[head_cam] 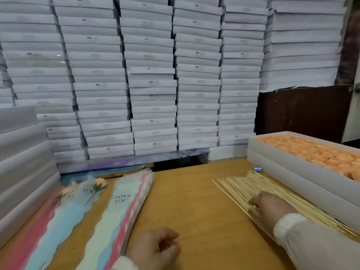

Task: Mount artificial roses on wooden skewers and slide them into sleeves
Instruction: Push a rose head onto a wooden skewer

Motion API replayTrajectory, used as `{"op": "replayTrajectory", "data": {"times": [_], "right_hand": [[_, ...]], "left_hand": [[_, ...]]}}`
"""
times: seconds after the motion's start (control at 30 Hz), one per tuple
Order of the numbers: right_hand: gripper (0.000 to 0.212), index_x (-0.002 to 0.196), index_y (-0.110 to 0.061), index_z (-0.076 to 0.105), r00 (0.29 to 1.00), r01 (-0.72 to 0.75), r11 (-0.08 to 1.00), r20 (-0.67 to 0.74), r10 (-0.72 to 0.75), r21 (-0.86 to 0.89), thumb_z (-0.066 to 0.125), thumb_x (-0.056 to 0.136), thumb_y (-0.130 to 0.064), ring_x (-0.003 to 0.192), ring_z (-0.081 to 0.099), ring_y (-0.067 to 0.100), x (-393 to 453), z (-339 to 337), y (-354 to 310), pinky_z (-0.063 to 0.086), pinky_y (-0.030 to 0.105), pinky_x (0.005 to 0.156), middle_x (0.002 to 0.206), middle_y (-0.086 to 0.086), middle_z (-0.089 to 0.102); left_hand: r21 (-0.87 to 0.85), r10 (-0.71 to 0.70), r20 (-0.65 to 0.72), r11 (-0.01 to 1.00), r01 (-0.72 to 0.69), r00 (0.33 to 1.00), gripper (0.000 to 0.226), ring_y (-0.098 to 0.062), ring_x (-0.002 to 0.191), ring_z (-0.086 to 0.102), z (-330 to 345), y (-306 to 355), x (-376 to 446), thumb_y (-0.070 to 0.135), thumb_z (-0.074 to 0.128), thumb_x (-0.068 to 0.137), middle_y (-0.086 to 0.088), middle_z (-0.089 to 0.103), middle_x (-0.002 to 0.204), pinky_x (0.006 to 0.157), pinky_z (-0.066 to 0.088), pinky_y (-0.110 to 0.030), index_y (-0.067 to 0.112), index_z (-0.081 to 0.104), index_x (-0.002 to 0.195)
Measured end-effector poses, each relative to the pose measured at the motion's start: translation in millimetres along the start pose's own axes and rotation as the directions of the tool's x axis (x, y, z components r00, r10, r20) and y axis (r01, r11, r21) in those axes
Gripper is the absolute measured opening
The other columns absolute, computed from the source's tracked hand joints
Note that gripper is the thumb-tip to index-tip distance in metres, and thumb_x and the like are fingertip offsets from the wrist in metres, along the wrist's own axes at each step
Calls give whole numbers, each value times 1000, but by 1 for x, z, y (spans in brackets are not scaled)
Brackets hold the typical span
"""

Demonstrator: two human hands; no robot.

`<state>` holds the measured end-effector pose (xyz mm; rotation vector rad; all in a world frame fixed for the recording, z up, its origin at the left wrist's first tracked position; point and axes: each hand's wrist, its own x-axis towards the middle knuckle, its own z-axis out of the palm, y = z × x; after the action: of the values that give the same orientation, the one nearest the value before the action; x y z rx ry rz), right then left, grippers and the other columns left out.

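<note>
— What can you read on the sleeves?
— "LOVE YOU" in dark capitals on the top sleeve of the stack of sleeves. The same words show, partly broken up, on the filled sleeves to its left.
— And the wall behind?
— "SGS" is printed on many ends of the stacked white boxes. The smaller lines of print on them are too blurred to read.

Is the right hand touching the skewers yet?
Touching. The head view shows the right hand lying on top of the spread skewers, fingers curled down into them with no gap visible. Whether one is pinched cannot be told.
</note>
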<state>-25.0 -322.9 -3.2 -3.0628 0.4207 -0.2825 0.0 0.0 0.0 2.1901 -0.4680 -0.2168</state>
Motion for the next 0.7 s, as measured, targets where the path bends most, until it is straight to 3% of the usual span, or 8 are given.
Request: {"op": "replayTrajectory", "data": {"times": [0.1,0.23,0.33,0.5,0.6,0.7], "right_hand": [[30,104,-31,66,999,-53,997,-4,53,-63,41,95,-44,85,54,10,5,23,-9,48,23,72,105,-7,54],[26,96,-29,67,995,-79,980,-67,67,-183,42,95,-35,84,51,12,7,40,-14,43,24,66,101,-7,55],[22,92,-27,67,995,-102,967,-39,95,-232,47,92,-18,84,53,14,6,35,-18,41,25,63,93,-7,54],[31,81,-24,58,981,-186,963,25,194,-194,43,83,2,63,46,12,8,24,-31,40,24,58,67,-8,38],[33,60,-22,39,969,-227,953,49,241,-199,43,80,4,56,44,10,15,21,-36,40,23,55,61,-8,39],[33,57,-22,41,945,-297,941,93,314,-159,48,80,1,50,42,7,23,21,-34,36,19,49,60,-8,45]], "left_hand": [[-206,-84,-100,977,62,991,13,-5,72,70,10,-18,17,21,75,75,5,76,77,72,51,-13,25,73,87],[-377,-143,-141,923,81,980,10,-17,62,69,20,-39,22,16,80,70,-5,75,69,68,52,-27,24,76,73],[-384,-132,-135,921,71,982,17,-25,65,69,19,-43,23,24,80,63,-9,74,70,70,51,-29,34,75,77],[-397,-133,-148,915,64,980,20,-35,71,70,19,-45,24,29,78,57,-11,75,72,74,53,-33,34,75,76],[-373,-134,-123,924,79,983,17,-33,75,71,18,-45,26,27,79,61,-7,76,75,78,54,-34,36,75,75],[-391,-130,-127,918,71,983,17,-33,70,70,19,-44,25,25,79,61,-9,75,72,74,52,-32,35,75,75]]}}
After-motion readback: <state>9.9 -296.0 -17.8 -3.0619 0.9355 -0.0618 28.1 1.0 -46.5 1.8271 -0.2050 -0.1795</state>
